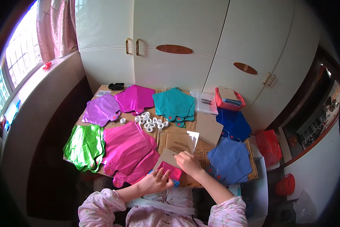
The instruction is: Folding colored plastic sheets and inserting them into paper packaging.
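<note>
In front of me a grey-brown card (163,159) lies tilted with folded shiny pink foil (174,172) over its lower part and blue edges showing below. My left hand (157,182) rests on the pink foil, fingers stretched out. Fingers bent and pinched, my right hand (189,163) is at the card's upper right edge, on what looks like a clear plastic bag (193,140) that stands up with a white glare. The bag's lower part is hidden by that hand. Left of my hands lies a stack of flat pink foil balloons (130,149); blue-grey ones (230,159) lie to the right.
Around the cardboard-covered table (170,142) are green (84,145), lilac (101,108), magenta (135,98), teal (173,104) and dark blue (233,123) foil stacks. Several small white rings (150,123) sit mid-table. Grey cards (209,128) and a red basket (230,104) stand at the far right.
</note>
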Demonstrator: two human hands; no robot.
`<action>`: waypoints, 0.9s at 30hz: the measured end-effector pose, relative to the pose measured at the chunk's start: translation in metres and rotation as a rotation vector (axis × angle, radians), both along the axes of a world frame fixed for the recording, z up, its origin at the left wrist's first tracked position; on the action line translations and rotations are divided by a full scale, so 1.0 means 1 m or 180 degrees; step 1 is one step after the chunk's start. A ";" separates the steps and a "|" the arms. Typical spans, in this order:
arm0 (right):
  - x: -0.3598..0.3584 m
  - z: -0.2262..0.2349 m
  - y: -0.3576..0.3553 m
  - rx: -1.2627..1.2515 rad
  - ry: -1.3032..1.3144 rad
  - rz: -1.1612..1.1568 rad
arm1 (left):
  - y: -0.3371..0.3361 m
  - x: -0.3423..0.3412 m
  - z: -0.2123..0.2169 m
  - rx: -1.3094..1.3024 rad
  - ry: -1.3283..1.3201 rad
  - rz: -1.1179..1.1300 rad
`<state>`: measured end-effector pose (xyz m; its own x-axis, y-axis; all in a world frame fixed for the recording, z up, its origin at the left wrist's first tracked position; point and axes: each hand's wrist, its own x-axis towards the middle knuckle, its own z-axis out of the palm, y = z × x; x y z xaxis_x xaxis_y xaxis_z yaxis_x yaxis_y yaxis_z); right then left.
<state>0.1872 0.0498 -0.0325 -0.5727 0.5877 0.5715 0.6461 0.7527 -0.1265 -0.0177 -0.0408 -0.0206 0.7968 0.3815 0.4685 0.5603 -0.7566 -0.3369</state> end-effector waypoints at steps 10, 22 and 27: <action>-0.002 0.011 -0.003 0.0007 -0.0061 0.0374 | 0.020 0.004 -0.006 0.0159 -0.0077 0.0065; 0.013 0.025 -0.017 -0.0199 0.1298 -0.0385 | 0.028 0.020 -0.005 0.0056 -0.0465 0.0319; 0.011 -0.006 -0.061 -0.4449 0.5581 0.1052 | 0.019 0.025 0.008 -0.0211 -0.0777 0.0291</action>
